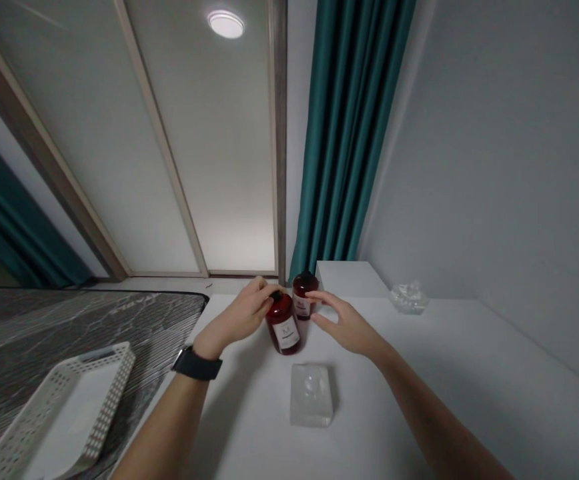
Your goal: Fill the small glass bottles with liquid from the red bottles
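Note:
Two dark red bottles with black caps and white labels stand near the far end of the white table. My left hand [244, 308], with a dark watch on its wrist, grips the cap of the nearer bottle [285, 328], which leans slightly. Just behind and to the right is the farther bottle [300, 293]. My right hand [343, 321] is beside it, thumb and fingers apart, the fingertips overlapping its right side; whether they touch it I cannot tell. Closer to me, a clear square block-like dish [311, 395] lies on the table.
On the white table [369, 427], a crumpled clear object [409, 298] sits by the right wall, near a white box-like block [349, 277]. A white perforated basket [104, 380] rests on a dark grey patterned surface [164, 327] at the left. Teal curtains [344, 147] and sliding glass doors are behind.

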